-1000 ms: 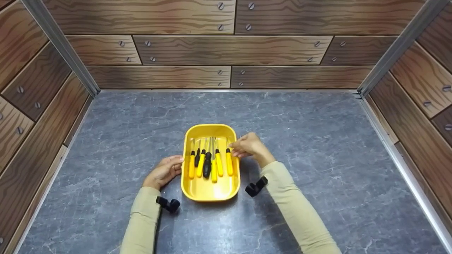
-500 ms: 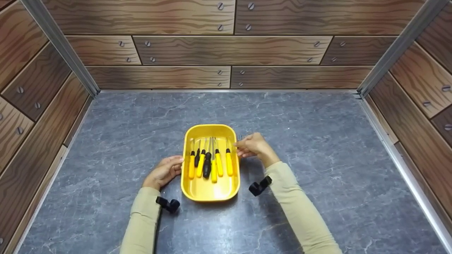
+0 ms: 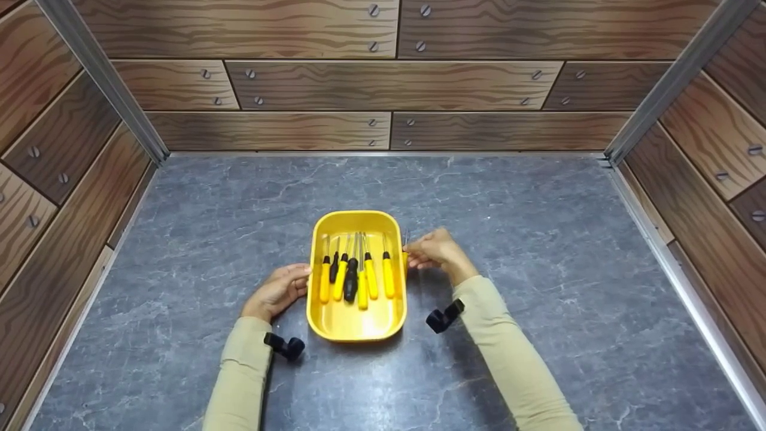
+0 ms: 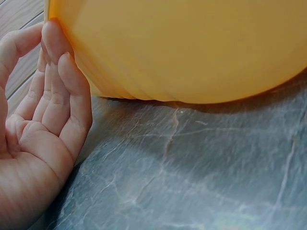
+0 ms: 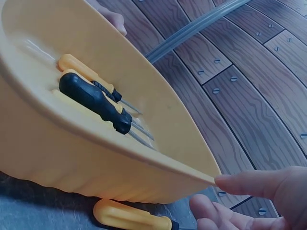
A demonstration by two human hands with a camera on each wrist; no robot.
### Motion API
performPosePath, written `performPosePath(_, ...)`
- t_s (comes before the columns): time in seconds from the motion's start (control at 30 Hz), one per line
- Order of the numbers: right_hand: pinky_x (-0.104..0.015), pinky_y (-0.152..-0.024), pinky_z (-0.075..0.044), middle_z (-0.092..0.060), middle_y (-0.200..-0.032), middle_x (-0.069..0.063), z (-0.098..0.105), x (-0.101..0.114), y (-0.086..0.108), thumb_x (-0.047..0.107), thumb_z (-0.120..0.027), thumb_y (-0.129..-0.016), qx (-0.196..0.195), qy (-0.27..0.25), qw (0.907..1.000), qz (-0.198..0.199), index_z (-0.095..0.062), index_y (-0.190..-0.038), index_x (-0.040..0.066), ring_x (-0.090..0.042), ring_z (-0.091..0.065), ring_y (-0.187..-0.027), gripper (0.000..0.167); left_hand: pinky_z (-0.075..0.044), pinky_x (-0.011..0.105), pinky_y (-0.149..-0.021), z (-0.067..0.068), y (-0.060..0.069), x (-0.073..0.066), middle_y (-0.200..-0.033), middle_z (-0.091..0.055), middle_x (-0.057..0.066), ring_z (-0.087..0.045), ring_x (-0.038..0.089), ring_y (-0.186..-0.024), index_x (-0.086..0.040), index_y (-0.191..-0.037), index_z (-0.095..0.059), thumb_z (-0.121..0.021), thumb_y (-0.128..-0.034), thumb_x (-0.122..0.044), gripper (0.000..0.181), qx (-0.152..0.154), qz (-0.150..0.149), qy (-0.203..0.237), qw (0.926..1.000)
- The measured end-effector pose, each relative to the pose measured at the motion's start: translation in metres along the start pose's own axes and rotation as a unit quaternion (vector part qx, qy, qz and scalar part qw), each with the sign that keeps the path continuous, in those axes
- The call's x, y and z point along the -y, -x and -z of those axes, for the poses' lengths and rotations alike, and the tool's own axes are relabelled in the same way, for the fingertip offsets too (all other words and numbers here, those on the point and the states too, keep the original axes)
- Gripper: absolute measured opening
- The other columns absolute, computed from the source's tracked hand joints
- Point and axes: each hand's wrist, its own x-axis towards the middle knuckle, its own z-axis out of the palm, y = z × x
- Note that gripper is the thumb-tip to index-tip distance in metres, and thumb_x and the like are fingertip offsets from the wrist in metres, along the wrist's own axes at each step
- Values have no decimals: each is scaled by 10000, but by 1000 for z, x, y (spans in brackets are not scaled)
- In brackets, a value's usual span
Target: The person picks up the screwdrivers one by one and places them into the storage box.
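Observation:
A yellow tray (image 3: 359, 326) sits on the table with several screwdrivers inside, most with yellow handles and some black, including a black-handled screwdriver (image 3: 352, 281) in the middle. My left hand (image 3: 278, 293) rests its fingertips against the tray's left side, fingers relaxed. Outside the right wall lies another yellow-handled screwdriver (image 5: 132, 215), mostly hidden behind the tray in the head view. Beside it is my right hand (image 3: 440, 251). Its thumb (image 5: 254, 184) reaches the tray's rim, while the loosely bent fingers are at this screwdriver's shaft. Whether they touch the shaft cannot be made out.
Grey marbled table (image 3: 538, 239) surrounds the tray. Wood-patterned panels (image 3: 389, 84) close off the back and both sides, with metal rails (image 3: 688, 299) along the edges. Each sleeve carries a black wrist mount (image 3: 444, 316).
My right hand has drawn back rightward from over the tray's rim. A yellow screwdriver has come into view outside the right wall. The left hand and the tray have stayed put.

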Motion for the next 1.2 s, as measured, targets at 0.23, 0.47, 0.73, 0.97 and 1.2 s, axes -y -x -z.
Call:
performPosePath(0.23, -174, -484, -536, -632, -523, 14, 2, -5, -4, 44, -624, -875, -6, -86, 9999, -134, -640, -1024, -86, -52, -596, -434, 198, -570, 224, -789, 0, 1, -1, -809, -717, -44, -677, 52, -756, -97, -953, -608, -443, -975, -56, 171, 96, 0, 41, 9999)
performPosePath(0.47, -163, -448, -510, -619, -505, 12, 2, -12, -9, 16, -598, -860, 2, -179, 9996, -207, -633, -883, -35, -59, -593, -424, 66, -569, 225, -800, 0, 1, -1, -822, -719, -45, -675, 54, -767, -100, -950, -620, -453, -970, -61, 173, 127, -6, -1, 9999)
performPosePath(0.73, -177, -452, -516, -615, -500, 5, 1, -17, -11, 22, -641, -847, -155, -72, 9993, -340, -484, -732, 66, -65, -592, -428, 199, -564, 225, -800, 1, 0, -1, -844, -728, -47, -681, 53, -798, -92, -976, -615, -439, -976, -68, 178, 150, -21, -111, 9998)
performPosePath(0.97, -183, -445, -512, -605, -489, 10, -2, -23, -14, 50, -671, -823, -237, 2, 9990, -381, -489, -702, 81, -66, -585, -425, 221, -568, 222, -800, 0, 0, -1, -837, -726, -44, -680, 52, -786, -92, -967, -617, -439, -971, -65, 181, 170, -53, -57, 9998)
performPosePath(1.2, -178, -417, -489, -587, -491, 8, -5, -25, -15, 58, -656, -825, -266, 115, 9982, -517, -515, -757, 50, -61, -562, -417, 157, -570, 223, -799, -1, 1, -2, -828, -716, -43, -672, 51, -773, -94, -951, -625, -430, -973, -55, 201, 239, -77, -4, 9997)
